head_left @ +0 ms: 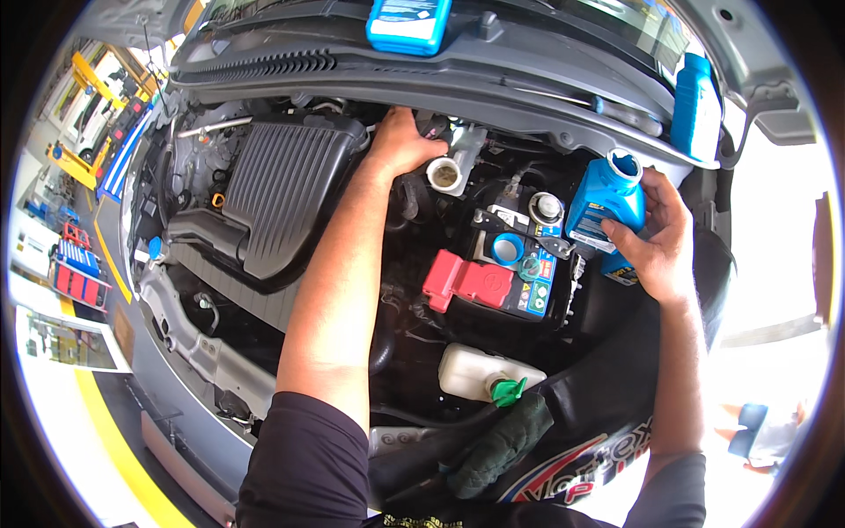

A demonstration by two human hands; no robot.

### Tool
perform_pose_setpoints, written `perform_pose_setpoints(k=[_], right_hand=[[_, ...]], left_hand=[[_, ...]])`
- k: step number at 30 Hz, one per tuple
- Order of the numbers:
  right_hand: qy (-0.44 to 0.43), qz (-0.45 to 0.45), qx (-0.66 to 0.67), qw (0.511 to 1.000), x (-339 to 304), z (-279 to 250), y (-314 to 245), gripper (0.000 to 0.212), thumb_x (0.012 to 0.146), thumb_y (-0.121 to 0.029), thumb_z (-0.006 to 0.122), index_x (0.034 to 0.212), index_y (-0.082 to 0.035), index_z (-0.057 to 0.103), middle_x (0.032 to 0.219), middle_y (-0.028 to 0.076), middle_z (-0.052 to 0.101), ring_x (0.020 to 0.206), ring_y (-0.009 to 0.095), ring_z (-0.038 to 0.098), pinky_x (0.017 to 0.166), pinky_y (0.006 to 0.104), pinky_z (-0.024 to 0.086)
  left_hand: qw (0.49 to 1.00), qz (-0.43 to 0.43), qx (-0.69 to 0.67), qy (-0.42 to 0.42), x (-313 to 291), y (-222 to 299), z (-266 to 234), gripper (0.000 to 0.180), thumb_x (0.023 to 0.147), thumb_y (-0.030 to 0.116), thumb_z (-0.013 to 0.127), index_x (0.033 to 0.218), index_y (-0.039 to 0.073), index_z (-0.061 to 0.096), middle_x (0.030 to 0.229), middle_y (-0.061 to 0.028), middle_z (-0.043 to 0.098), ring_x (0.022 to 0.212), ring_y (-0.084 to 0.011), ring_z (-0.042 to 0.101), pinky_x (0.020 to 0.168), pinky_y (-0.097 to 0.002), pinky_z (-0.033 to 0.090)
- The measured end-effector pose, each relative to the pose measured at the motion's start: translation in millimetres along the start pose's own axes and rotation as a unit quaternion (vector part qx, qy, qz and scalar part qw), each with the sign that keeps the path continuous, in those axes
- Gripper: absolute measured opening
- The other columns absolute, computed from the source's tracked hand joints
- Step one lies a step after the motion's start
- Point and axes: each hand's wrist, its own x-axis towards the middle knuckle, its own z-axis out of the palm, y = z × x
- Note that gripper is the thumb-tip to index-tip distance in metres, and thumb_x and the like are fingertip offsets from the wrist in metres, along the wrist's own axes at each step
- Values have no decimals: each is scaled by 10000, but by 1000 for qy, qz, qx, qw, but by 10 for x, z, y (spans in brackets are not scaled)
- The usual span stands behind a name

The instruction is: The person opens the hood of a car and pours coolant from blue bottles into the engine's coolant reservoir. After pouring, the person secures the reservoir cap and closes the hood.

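My right hand [662, 233] grips a blue plastic bottle [607, 204], upright and uncapped, beside the battery [539, 295]. My left hand [403, 143] reaches to the back of the engine bay. Its thumb points right, and its fingers close around a dark part that I cannot make out. Just right of that hand is an uncapped whitish fluid reservoir [445, 175], its round mouth facing up. On the battery lie a blue ring-shaped cap [508, 249], a silver-grey round cap [547, 209] and a small teal cap [529, 268]. A red terminal cover [466, 280] sits at its left.
A blue bottle [409, 26] lies on the cowl, and another [697, 110] stands at the right. The ribbed black engine cover [286, 185] fills the left. In front are a white tank with a green cap [508, 390], a dark rolled cloth [502, 444] and a black fender cover [607, 396].
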Motion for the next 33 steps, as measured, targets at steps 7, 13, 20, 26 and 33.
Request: perform_pose_setpoints(k=[7, 13, 20, 26, 33], right_hand=[[9, -36, 20, 999, 13, -22, 43, 558, 818, -17, 846, 1334, -24, 634, 1230, 120, 740, 1194, 234, 718, 1116, 423, 543], [22, -62, 30, 997, 27, -70, -15, 545, 817, -26, 836, 1325, -13, 638, 1208, 136, 750, 1168, 228, 727, 1078, 413, 563], [59, -95, 30, 993, 64, -127, 58, 525, 813, -71, 848, 1303, -22, 664, 1136, 132, 767, 1051, 224, 747, 973, 390, 589], [63, -103, -7, 993, 103, -192, 73, 535, 796, -110, 852, 1296, -49, 672, 1065, 148, 764, 980, 237, 740, 883, 389, 586], [82, -98, -6, 992, 99, -219, 100, 533, 799, -118, 844, 1298, -51, 670, 1058, 154, 760, 976, 250, 735, 870, 393, 583]], left_hand=[[999, -31, 0, -27, 51, -125, -16, 960, 681, 341, 922, 1486, -37, 563, 1529, -307, 573, 1442, -422, 558, 1223, -449, 453], [999, -40, -15, -26, 84, -243, -10, 864, 710, 324, 905, 1438, -40, 611, 1468, -295, 627, 1398, -419, 598, 1207, -441, 461], [999, -40, -13, -29, 50, -128, -18, 911, 739, 322, 912, 1492, -55, 564, 1445, -286, 639, 1352, -410, 615, 1177, -441, 463], [996, -68, -49, -44, 102, -253, -42, 852, 747, 267, 883, 1473, -54, 576, 1417, -242, 662, 1310, -351, 644, 1122, -414, 500], [994, -77, -63, -48, 80, -158, -10, 867, 767, 254, 857, 1504, -71, 537, 1436, -241, 654, 1326, -343, 637, 1120, -404, 504]])
